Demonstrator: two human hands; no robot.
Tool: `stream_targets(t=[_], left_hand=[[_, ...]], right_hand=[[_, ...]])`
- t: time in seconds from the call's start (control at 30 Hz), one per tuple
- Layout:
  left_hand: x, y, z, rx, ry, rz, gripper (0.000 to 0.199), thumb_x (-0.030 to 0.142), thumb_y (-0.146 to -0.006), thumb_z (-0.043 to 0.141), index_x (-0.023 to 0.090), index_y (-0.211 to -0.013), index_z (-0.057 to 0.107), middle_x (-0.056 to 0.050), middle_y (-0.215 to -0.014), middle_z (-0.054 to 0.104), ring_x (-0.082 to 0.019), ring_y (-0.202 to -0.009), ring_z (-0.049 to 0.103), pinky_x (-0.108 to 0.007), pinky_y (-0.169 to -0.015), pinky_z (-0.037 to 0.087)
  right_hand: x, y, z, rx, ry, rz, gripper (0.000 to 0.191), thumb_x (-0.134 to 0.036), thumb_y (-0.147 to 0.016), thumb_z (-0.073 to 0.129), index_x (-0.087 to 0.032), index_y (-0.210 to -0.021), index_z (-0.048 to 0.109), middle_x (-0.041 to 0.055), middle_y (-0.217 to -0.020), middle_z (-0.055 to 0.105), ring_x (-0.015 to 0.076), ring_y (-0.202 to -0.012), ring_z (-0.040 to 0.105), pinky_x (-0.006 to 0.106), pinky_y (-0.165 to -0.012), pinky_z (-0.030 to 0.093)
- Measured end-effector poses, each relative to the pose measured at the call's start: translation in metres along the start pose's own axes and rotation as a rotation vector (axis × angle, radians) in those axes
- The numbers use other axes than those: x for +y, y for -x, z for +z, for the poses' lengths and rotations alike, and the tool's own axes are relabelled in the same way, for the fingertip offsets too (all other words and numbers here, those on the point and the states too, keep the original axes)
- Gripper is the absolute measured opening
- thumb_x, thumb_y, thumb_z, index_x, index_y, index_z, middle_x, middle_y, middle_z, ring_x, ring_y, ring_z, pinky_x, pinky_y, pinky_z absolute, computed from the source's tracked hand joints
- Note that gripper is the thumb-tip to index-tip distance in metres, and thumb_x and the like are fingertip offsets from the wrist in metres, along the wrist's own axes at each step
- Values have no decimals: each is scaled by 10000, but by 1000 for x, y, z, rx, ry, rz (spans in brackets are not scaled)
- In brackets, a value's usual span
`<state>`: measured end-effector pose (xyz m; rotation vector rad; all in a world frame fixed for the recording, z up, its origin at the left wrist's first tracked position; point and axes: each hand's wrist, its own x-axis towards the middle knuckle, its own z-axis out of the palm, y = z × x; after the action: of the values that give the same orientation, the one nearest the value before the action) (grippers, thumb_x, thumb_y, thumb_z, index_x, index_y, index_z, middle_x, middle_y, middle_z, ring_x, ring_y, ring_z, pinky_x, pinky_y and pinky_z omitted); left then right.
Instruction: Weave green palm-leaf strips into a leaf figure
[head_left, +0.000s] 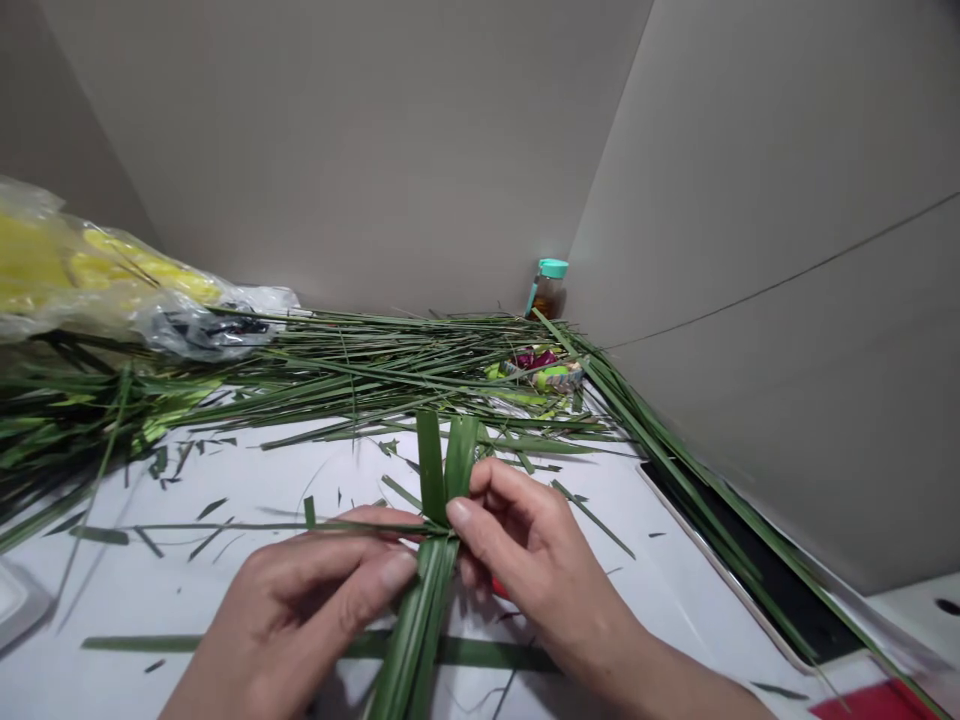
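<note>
A teal-capped bottle [548,288] stands well right of a crumpled plastic bag [127,285].

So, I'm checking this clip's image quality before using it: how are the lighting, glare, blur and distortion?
In the head view, the light is soft and even, with faint shadows under the green leaf strips on the white table; glare appears mainly on the plastic bag; the left hand and right hand show no strong blur; wide-angle distortion makes the wall corners lean.
</note>
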<state>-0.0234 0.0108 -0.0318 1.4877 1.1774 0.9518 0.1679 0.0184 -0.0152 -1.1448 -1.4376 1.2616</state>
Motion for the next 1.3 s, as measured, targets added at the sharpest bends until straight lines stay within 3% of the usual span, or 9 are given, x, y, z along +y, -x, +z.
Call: stream_targets(t=[0.07,0.2,0.3,0.4,0.53,0.7,0.8,1.1,1.3], left_hand=[[-3,-2,3,-60,187,-111,157,455,-851,718,365,-870,845,-5,-1014,832,-291,-994,734,-339,-880,589],[5,-3,10,-32,524,-205,153,401,-822,779,422,-974,794,67,-909,825,-199,-877,744,-259,-792,598],[13,-2,16,-38,658,-217,237,350,-781,825,408,-1009,792,65,-1042,824,-201,-960,740,-258,-858,586],[13,-2,20,11,723,-292,233,341,-720,871,341,-947,818,25,-917,836,-210,-830,755,-257,-754,602],[10,-3,20,142,696,-380,269,339,-643,917,296,-891,824,14,-776,821,-206,-691,739,-244,-613,585],[16,-5,17,168,549,-287,158,330,-637,918,270,-724,800,56,-687,782,-149,-657,708,-161,-607,559],[16,-3,16,114,466,-274,157,360,-676,891,255,-684,774,62,-647,760,-126,-627,679,-121,-563,524],[6,-2,9,-27,542,-264,104,304,-807,807,377,-880,800,110,-802,810,-152,-748,752,-179,-718,589],[0,0,3,-100,386,-197,65,311,-858,751,342,-873,806,74,-825,826,-184,-796,766,-213,-770,586]], right_hand=[[-1,0,-1,3,7,-12,233,-392,-880,578,-226,-737,499,-61,-603,476,109,-529,473,228,-490,363],[-2,1,0,-10,46,-55,184,-342,-894,585,-212,-765,568,-42,-679,529,114,-598,456,242,-549,363],[-1,1,2,-35,73,-94,140,-301,-891,600,-205,-793,625,-6,-795,618,144,-714,541,267,-660,422],[1,2,5,-31,84,-107,128,-292,-866,627,-206,-773,644,9,-826,629,169,-762,571,289,-698,442],[1,4,7,-42,68,-84,117,-306,-850,649,-211,-783,648,5,-825,614,171,-765,564,290,-695,436],[-3,6,6,-64,15,-34,113,-303,-879,627,-197,-842,623,5,-845,610,164,-779,550,292,-707,419],[-4,5,5,-98,-67,-2,123,-307,-886,625,-184,-883,616,12,-860,614,163,-791,549,294,-707,411],[-5,5,-3,-210,-212,37,96,-271,-902,630,-180,-885,605,-32,-780,493,116,-706,429,253,-636,355],[-6,4,-5,-207,-242,78,128,-247,-857,672,-191,-827,561,-34,-767,494,115,-688,424,252,-619,340]])
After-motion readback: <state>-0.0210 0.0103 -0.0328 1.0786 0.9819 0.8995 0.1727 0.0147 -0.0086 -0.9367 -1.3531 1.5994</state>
